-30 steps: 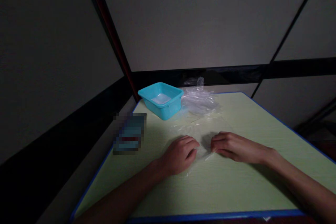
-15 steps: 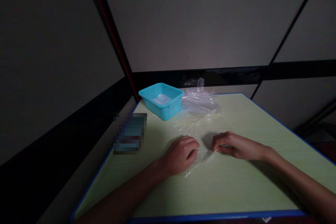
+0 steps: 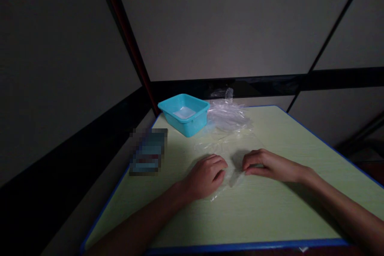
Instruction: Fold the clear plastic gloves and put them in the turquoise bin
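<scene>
A thin clear plastic bag (image 3: 234, 174) lies spread on the table (image 3: 288, 212), its outline hard to make out. My left hand (image 3: 207, 176) rests on its left side, the fingers curled and the thumb near the index finger. On the other side my right hand (image 3: 265, 165) pinches a crumpled part of the bag between thumb and fingers. A small gap with wrinkled film separates the two hands. The left fingertips are partly hidden.
A turquoise plastic basket (image 3: 196, 123) with something whitish at its bottom stands at the back left. Beside it is a heap of clear plastic bags (image 3: 229, 116). A blurred-out flat object (image 3: 150, 152) lies at the left edge. Walls stand behind and left.
My right fingers have shifted slightly on the bag's edge, and the film between the hands is more bunched. My left hand has hardly moved.
</scene>
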`<state>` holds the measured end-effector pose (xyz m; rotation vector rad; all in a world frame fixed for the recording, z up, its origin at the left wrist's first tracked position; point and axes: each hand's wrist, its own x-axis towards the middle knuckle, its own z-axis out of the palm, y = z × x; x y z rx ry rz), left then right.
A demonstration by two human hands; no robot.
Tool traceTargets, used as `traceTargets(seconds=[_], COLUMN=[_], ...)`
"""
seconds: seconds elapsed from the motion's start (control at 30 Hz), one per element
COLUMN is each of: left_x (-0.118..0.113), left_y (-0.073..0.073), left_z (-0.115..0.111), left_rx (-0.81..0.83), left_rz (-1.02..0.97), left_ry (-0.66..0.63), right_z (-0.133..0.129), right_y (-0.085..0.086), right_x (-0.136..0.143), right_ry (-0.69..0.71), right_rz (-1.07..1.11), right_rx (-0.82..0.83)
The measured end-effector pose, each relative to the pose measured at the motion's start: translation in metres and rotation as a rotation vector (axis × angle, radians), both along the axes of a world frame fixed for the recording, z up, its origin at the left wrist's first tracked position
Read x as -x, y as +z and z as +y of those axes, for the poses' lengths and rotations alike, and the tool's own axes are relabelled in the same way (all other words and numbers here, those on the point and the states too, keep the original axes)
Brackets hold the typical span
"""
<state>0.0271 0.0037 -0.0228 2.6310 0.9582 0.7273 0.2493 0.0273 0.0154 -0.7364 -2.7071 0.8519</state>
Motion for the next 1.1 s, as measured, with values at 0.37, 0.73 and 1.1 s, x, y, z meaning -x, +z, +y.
traceTargets(seconds=[0.37, 0.73, 1.1], left_x=[0.0, 0.0, 0.0], left_y=[-0.001, 0.0, 0.0], left_z=[0.001, 0.0, 0.0], left_rx=[0.016, 0.021, 0.012], left_rz=[-0.014, -0.009, -0.012], left_ry=[0.009, 0.001, -0.005], right_z=[-0.004, -0.007, -0.012], right_y=[-0.006, -0.009, 0.006], right_x=[0.007, 0.007, 0.005], right_ry=[0.046, 0.053, 0.064], right_rz=[-0.091, -0.087, -0.162], right_rx=[-0.305, -0.327, -0.283])
